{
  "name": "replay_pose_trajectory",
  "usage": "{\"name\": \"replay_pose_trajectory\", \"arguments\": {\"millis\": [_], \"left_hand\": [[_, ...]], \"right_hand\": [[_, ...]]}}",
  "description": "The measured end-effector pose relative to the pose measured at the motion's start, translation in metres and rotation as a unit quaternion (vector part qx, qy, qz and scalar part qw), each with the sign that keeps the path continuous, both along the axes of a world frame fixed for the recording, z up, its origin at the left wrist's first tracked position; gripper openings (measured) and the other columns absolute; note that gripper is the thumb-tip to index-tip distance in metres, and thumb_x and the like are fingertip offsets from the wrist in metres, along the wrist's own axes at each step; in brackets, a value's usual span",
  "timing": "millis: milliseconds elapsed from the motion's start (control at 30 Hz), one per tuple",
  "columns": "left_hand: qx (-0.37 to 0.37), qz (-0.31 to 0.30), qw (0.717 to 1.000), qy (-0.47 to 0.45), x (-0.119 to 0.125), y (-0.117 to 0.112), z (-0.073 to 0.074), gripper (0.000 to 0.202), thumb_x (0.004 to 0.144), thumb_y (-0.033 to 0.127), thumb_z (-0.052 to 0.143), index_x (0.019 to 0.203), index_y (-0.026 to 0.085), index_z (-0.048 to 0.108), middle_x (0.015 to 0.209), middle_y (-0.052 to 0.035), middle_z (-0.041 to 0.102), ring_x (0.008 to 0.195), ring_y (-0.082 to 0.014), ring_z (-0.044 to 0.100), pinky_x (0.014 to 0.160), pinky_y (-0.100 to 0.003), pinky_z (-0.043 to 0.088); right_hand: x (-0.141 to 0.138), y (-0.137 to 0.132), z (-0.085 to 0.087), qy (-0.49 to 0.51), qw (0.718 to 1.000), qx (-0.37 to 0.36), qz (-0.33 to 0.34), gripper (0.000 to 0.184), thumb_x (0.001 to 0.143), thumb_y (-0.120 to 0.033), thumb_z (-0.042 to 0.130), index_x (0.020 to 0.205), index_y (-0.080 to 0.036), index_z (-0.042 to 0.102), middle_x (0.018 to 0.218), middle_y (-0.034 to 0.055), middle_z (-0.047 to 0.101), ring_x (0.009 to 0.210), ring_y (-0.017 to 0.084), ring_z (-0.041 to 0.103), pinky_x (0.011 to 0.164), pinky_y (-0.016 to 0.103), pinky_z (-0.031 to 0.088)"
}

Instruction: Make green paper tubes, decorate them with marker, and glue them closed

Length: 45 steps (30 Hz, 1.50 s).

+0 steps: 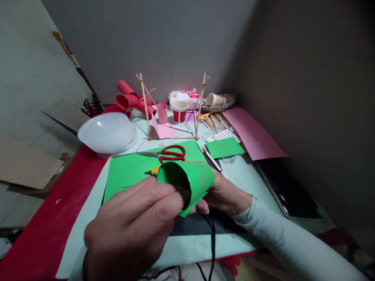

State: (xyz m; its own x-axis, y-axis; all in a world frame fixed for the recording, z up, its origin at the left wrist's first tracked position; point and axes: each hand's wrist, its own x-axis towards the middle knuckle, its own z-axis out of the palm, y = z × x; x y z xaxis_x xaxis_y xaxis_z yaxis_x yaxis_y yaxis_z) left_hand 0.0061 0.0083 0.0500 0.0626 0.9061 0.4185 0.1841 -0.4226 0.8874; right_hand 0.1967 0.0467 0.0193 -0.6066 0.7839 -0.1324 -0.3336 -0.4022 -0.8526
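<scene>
A piece of green paper point(199, 182) is curled into a tube between my two hands, with faint marks on its outer side. My left hand point(137, 218) pinches its near left edge, with some fingers inside the opening. Behind the tube, my right hand point(223, 192) grips the other end; part of that hand is hidden by the paper. Just beyond lie red-handled scissors point(172, 153) on a flat green sheet point(130, 171). A yellow-tipped glue gun or bottle nozzle point(153, 171) pokes out left of the tube, its body hidden.
A frame of thin wooden sticks point(145, 105) stands behind, around a red paper cup point(180, 112). Red paper tubes point(126, 101) and a white translucent bowl point(106, 133) sit left. Rightward are markers point(222, 134), pink paper point(251, 132) and a black tablet-like device point(289, 188).
</scene>
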Motion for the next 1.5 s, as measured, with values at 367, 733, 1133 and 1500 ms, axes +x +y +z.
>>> {"name": "replay_pose_trajectory", "arguments": {"millis": [367,733,1133,1500], "left_hand": [[0.176,-0.058,0.968,0.171,-0.002,0.006,0.001,0.033,0.093,0.02,0.066,0.105,0.046,0.081,0.078,0.0059,0.079,0.062,-0.0147,0.068,0.066,-0.025,0.052],[0.125,0.028,0.986,0.109,-0.009,0.01,-0.012,0.009,0.083,0.031,0.082,0.087,0.039,0.083,0.076,0.0052,0.078,0.069,-0.0185,0.071,0.067,-0.028,0.057],[-0.222,0.049,0.95,-0.216,-0.049,0.051,-0.005,0.029,0.058,0.033,0.097,0.068,0.014,0.078,0.059,-0.0067,0.072,0.054,-0.0133,0.066,0.053,-0.016,0.056],[-0.273,0.083,0.913,-0.291,-0.084,0.064,-0.01,0.014,0.067,0.013,0.086,0.068,0.013,0.072,0.059,-0.0033,0.066,0.046,-0.0105,0.061,0.042,-0.016,0.051]], "right_hand": [[-0.005,0.0,0.01,-0.048,0.999,-0.001,-0.017,0.034,0.083,-0.036,0.072,0.104,-0.01,0.076,0.049,-0.0033,0.063,0.036,0.008,0.051,0.035,0.015,0.04],[-0.001,0.006,-0.008,0.012,1.0,0.019,0.005,0.032,0.088,-0.046,0.073,0.095,-0.014,0.071,0.062,0.0002,0.071,0.042,0.009,0.061,0.038,0.015,0.048],[0.008,0.024,-0.006,-0.033,0.97,0.087,-0.226,0.035,0.087,-0.048,0.078,0.095,-0.015,0.069,0.069,0.0012,0.072,0.045,0.007,0.056,0.041,0.017,0.045],[0.003,0.021,-0.007,-0.078,0.97,0.091,-0.213,0.037,0.083,-0.05,0.081,0.09,-0.017,0.068,0.069,0.0014,0.071,0.046,0.009,0.055,0.041,0.019,0.044]]}}
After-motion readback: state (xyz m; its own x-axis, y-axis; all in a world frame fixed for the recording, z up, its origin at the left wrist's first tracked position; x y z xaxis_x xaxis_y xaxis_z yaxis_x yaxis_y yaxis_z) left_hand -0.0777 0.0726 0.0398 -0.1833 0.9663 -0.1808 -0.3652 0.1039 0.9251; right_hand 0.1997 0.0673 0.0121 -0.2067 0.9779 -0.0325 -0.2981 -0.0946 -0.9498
